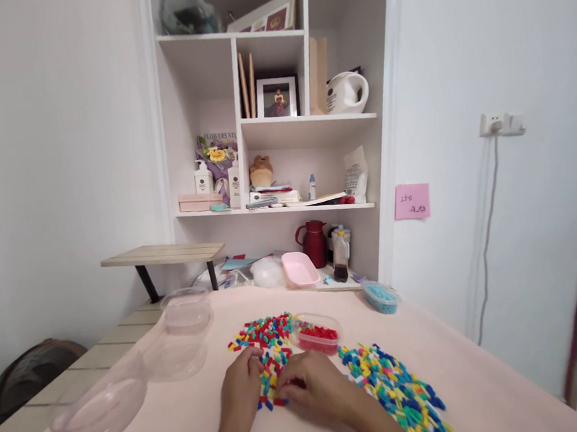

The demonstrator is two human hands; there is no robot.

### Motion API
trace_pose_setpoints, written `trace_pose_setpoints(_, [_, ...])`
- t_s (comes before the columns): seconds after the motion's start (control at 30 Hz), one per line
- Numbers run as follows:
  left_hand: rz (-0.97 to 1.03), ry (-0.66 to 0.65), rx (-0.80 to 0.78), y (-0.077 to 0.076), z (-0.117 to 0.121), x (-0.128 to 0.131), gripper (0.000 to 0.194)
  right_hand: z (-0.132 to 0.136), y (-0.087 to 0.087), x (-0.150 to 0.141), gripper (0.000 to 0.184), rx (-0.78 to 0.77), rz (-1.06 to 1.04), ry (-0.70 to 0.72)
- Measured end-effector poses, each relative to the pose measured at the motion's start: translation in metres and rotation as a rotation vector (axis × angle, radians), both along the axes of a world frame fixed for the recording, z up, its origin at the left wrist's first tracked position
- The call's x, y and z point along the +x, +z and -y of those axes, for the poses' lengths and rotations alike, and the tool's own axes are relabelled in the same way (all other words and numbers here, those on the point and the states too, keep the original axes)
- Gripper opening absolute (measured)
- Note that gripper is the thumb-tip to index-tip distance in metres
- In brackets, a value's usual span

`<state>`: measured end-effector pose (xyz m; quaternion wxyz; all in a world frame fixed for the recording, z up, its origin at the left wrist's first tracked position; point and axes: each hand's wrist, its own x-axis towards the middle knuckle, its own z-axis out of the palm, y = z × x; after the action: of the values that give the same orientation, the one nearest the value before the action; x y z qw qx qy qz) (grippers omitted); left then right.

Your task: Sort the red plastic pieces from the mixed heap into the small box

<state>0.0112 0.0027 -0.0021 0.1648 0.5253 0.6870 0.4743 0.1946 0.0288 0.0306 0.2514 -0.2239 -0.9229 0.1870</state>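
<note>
Small coloured plastic pieces lie in a narrow pile between my two hands. Along the pile's left side rests my left hand, its fingers curled together; anything within them is hidden. My right hand bends over the pile's right side with thumb and fingers drawn into a pinch. What it grips is too small to make out. Just beyond it stands a clear plastic container holding red pieces. More mixed pieces spread behind my hands, and a larger heap lies to the right.
Clear containers stand along the table's left side. A clear container with blue pieces sits at the back right. Behind the pink tabletop are a pink tray, a dark bottle and a red jug.
</note>
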Motion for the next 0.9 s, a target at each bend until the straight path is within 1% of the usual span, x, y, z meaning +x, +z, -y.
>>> trace_pose_setpoints(0.33, [0.029,0.014,0.020,-0.003,-0.005,-0.003,0.034,0.003,0.004,0.000,0.016,0.063,0.000,-0.017])
trace_pose_setpoints(0.6, [0.027,0.012,0.029,-0.002,-0.004,-0.003,0.032,0.007,0.013,0.002,0.019,0.049,0.000,0.045])
trace_pose_setpoints(0.9, [0.020,-0.001,0.022,0.001,-0.001,0.000,0.030,0.008,0.010,0.002,0.020,0.070,0.018,0.052])
